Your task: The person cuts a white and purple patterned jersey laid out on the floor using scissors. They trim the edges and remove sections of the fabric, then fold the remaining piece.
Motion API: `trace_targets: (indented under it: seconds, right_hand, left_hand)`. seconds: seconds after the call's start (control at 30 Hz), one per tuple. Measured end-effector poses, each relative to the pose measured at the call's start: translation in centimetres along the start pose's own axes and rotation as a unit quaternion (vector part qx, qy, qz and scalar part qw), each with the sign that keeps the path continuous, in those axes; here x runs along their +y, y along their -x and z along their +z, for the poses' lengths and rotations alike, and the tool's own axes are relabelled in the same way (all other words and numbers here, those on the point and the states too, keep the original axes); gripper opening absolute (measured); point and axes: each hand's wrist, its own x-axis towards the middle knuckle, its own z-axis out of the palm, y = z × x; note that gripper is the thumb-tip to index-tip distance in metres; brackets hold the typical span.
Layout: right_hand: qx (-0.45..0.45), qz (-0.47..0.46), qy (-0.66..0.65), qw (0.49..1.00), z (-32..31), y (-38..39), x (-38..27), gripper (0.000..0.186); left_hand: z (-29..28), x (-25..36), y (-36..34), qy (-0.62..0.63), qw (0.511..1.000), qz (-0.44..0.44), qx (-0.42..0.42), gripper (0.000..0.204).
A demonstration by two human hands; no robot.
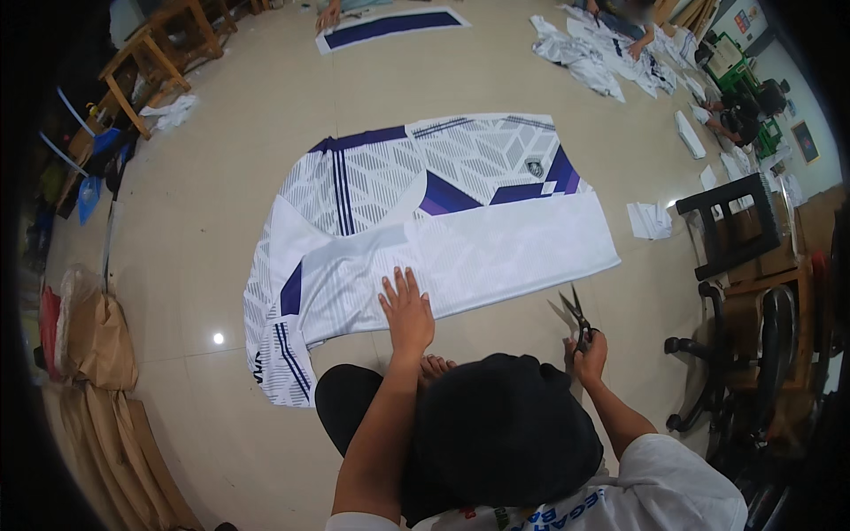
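Note:
White printed fabric (496, 243) with grey striped patterns and purple panels lies spread on the tiled floor, partly folded over on itself. My left hand (407, 310) rests flat on its near part, fingers extended. My right hand (587, 354) is closed around the handles of black scissors (580, 317), just off the fabric's near right edge. Their blades are parted and point away from me, with no cloth between them. A small dark crest (534, 168) shows on the far right of the fabric.
Another person's hand (329, 16) is beside a purple-and-white strip (390, 28) at the far side. Far right, someone handles white cloth (580, 62). A black stool (730, 221) and a wheeled chair (735, 354) stand to the right, brown paper bags (102, 341) to the left.

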Motion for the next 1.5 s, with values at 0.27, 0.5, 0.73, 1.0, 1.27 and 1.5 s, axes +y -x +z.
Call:
trace_targets:
  seconds: [0.27, 0.5, 0.73, 1.0, 1.27, 1.5]
  right_hand:
    - [-0.315, 0.125, -0.205, 0.918, -1.7, 4.8, -12.8, 0.035]
    - [-0.513, 0.258, -0.39, 0.72, 0.2, 7.1, -18.5, 0.05]
    - [-0.565, 0.171, -0.335, 0.734, 2.8, 6.5, -16.6, 0.063]
    - [-0.57, 0.109, -0.286, 0.762, 3.7, 6.4, -16.7, 0.06]
    - [-0.575, 0.182, -0.344, 0.72, 4.1, 6.2, -20.0, 0.072]
    - [-0.573, 0.197, -0.367, 0.706, 4.7, 6.6, -22.2, 0.072]
  left_hand:
    - [0.8, -1.1, -3.2, -0.04, 0.997, 0.065, 0.028, 0.07]
    - [1.9, -1.2, -3.5, -0.11, 0.989, 0.082, 0.057, 0.067]
    - [2.2, -1.0, -4.0, -0.129, 0.989, 0.068, 0.029, 0.069]
    - [-1.5, -1.9, -4.3, -0.051, 0.995, 0.06, 0.057, 0.068]
    - [-0.4, -2.1, 4.0, 0.435, 0.842, -0.314, -0.054, 0.029]
    - [1.1, -2.0, 4.6, 0.588, 0.705, -0.389, 0.075, 0.026]
